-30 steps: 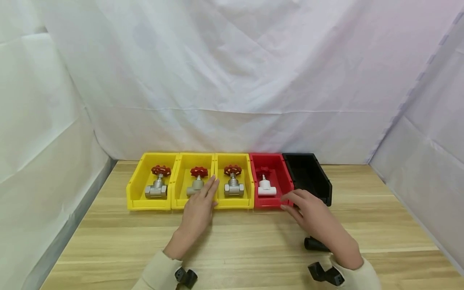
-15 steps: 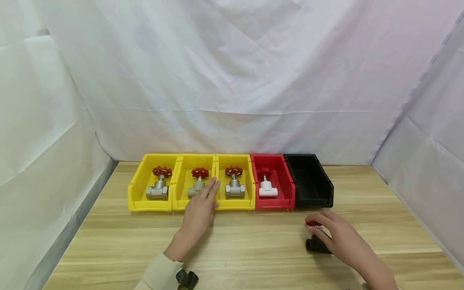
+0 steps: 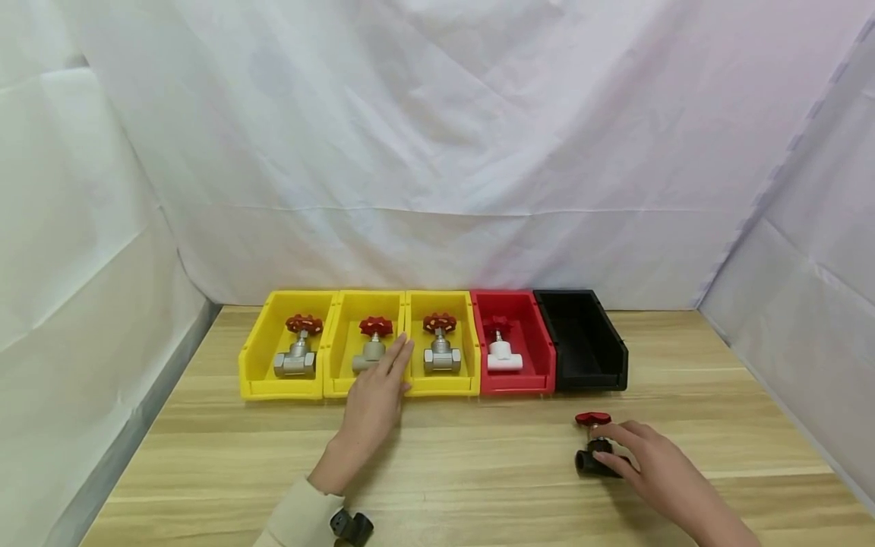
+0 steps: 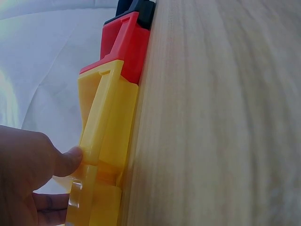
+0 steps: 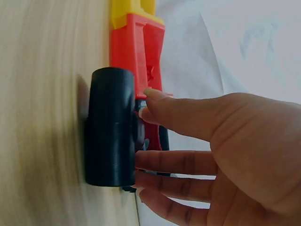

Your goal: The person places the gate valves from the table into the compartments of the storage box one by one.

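Observation:
A black valve (image 3: pixel 598 458) with a red handwheel (image 3: pixel 592 418) sits upright on the table at right. My right hand (image 3: pixel 656 471) has thumb and fingers around its neck, below the handwheel; in the right wrist view its black pipe body (image 5: pixel 111 127) is in front of the hand. My left hand (image 3: pixel 372 403) rests with straight fingers on the front rims of the middle yellow bin (image 3: pixel 339 386) and right yellow bin (image 3: pixel 444 385), its thumb (image 4: pixel 70 160) touching the rim. It partly covers a grey-beige valve (image 3: pixel 372 351) with a red handwheel.
The left yellow bin (image 3: pixel 282 388) and right one each hold a metal valve, (image 3: pixel 295 360) being the left valve. A red bin (image 3: pixel 517 384) holds a white valve (image 3: pixel 503 357). The black bin (image 3: pixel 591 380) ends the row at right. White cloth (image 3: pixel 437 152) hangs behind.
My right hand has moved from the red bin's front down to the black valve, first at its handwheel, then lower at its neck. The left hand has stayed in place.

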Available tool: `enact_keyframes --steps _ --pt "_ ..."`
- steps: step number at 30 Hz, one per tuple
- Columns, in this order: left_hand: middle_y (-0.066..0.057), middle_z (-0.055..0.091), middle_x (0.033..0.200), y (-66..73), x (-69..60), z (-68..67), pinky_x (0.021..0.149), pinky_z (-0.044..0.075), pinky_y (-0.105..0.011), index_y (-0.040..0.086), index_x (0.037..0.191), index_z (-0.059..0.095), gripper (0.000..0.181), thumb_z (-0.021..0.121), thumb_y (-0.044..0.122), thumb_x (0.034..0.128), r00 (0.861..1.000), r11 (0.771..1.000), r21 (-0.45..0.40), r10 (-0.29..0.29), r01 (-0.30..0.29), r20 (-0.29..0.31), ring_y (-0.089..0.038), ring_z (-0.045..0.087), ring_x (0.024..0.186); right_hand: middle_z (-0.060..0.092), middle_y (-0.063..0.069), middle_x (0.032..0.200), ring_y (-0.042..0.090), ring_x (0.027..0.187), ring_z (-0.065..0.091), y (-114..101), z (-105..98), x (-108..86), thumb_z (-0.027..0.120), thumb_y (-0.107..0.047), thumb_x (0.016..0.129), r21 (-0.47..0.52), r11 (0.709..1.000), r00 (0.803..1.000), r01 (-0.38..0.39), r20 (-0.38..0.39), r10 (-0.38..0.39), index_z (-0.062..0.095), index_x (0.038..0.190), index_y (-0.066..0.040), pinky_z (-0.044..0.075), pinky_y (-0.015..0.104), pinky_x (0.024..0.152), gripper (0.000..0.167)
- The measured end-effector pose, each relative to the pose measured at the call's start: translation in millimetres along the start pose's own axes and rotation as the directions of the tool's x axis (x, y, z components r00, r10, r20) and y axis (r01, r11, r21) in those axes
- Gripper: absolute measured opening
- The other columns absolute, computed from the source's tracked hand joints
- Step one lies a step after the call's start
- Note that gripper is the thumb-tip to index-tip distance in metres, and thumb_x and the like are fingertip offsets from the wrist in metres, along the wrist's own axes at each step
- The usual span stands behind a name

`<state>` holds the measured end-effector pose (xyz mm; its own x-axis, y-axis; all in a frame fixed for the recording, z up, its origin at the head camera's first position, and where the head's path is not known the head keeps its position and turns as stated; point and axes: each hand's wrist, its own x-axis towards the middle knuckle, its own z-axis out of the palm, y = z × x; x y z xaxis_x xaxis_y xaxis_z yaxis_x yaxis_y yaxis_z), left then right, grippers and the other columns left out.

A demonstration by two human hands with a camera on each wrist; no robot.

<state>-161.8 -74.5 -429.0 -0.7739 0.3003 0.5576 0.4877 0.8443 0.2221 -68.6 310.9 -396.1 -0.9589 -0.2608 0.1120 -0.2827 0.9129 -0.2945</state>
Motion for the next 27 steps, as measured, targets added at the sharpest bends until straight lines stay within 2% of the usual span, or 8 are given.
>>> enact_keyframes --steps 8,11,18,27 --pt "-0.010 0.044 0.144 0.8 -0.5 -1.2 0.054 0.047 -0.027 0.005 0.140 0.047 0.066 0.077 0.012 0.0811 1.000 1.000 0.002 -0.007 0.007 -0.001 -0.021 0.057 0.069 0.060 -0.010 0.098 0.015 0.089 0.063 7.7 6.8 -1.6 0.065 -0.046 0.086 0.022 0.999 0.995 0.024 0.093 -0.026 0.065 0.117 -0.028 0.053 0.036 0.073 0.035" --pt "-0.010 0.044 0.145 1.1 -0.2 -1.4 0.054 0.046 -0.026 0.005 0.140 0.047 0.066 0.076 0.012 0.0821 1.000 1.000 -0.004 -0.009 0.009 0.006 -0.020 0.056 0.068 0.058 -0.010 0.097 0.014 0.087 0.061 10.5 8.3 -2.0 0.064 -0.049 0.085 0.028 0.998 0.994 0.051 0.099 -0.053 0.066 0.118 -0.029 0.053 0.035 0.071 0.039" --pt "-0.010 0.043 0.146 1.6 -0.7 -1.6 0.056 0.049 -0.030 0.006 0.141 0.046 0.066 0.075 0.013 0.0828 1.000 1.000 -0.006 -0.004 0.004 0.000 -0.023 0.059 0.072 0.057 -0.010 0.100 0.013 0.087 0.060 19.2 14.4 -1.6 0.076 -0.040 0.076 0.025 0.983 0.984 0.181 -0.009 -0.181 0.067 0.113 -0.028 0.053 0.035 0.070 0.040" --pt "-0.010 0.043 0.146 1.4 -0.8 -1.6 0.057 0.050 -0.031 0.006 0.141 0.046 0.066 0.076 0.014 0.0827 1.000 1.000 -0.002 -0.008 0.008 0.003 -0.023 0.059 0.073 0.053 -0.011 0.098 0.006 0.085 0.056 19.8 15.6 0.3 0.076 -0.036 0.078 0.035 0.985 0.984 0.170 0.039 -0.172 0.071 0.111 -0.028 0.052 0.031 0.069 0.034"
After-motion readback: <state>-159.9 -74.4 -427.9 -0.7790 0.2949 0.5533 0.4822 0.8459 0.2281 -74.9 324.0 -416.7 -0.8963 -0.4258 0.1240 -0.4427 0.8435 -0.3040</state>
